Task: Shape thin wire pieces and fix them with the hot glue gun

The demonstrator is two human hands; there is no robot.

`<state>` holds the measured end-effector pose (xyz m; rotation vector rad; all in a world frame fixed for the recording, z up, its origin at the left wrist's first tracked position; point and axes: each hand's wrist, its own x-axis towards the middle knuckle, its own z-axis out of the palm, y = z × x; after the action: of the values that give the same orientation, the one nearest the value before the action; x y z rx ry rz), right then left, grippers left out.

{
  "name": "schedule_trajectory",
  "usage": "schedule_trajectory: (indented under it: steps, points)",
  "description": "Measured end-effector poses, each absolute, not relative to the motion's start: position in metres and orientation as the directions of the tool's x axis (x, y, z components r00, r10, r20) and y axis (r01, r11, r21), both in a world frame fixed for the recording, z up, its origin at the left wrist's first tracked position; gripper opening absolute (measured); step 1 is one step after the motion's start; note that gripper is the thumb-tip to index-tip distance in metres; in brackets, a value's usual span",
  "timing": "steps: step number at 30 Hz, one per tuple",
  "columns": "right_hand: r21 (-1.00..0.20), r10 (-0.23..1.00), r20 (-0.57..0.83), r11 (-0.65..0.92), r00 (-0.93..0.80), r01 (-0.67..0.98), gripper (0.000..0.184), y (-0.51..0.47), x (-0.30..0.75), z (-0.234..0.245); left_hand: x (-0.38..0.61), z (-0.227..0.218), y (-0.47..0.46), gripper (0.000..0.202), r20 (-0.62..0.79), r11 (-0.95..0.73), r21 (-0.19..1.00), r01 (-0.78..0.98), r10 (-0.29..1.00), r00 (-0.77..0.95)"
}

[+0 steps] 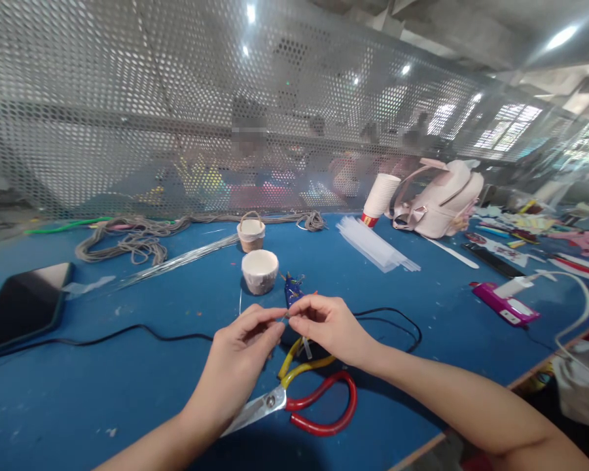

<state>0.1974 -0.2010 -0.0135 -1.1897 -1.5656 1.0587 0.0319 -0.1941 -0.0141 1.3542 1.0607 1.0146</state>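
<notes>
Tiny piece (286, 316), too small to identify, sits between the fingertips of both hands, above the blue table (142, 392). The left hand (245, 350) pinches it between thumb and forefinger, the remaining fingers loosely curled; the right hand (330, 327) meets it from the other side in a similar close pinch. Working something this small probably calls for light, even pressure, with one hand steady while the other makes the fine adjustment. Scissors (271, 400) lie just below, one blade running beneath the left hand, so lowering that wrist carelessly could catch the edge. Resting both forearms would likely reduce trembling.
</notes>
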Motion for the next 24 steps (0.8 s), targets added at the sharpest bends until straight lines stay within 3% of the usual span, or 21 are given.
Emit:
schedule_trajectory:
  steps: [9, 18, 24]
  points:
    - [-0.951, 0.982, 0.126, 0.16, -0.141, 0.265, 0.018, -0.1998, 0.1988, -0.0154, 0.0332, -0.0129, -0.1913, 0.024, -0.177, 0.223, 0.966, -0.135, 0.942, 0.285]
    - [-0.97, 0.983, 0.098, 0.13, -0.158, 0.207, 0.019, -0.1972, 0.1987, -0.016, 0.0321, -0.0108, -0.1932, 0.019, -0.13, 0.163, 0.982, -0.092, 0.948, 0.29]
    - [-0.984, 0.977, 0.09, 0.117, -0.193, 0.134, 0.022, -0.1965, 0.1997, -0.0146, 0.0309, -0.0076, -0.1871, 0.025, -0.157, 0.212, 0.949, -0.234, 0.96, 0.234]
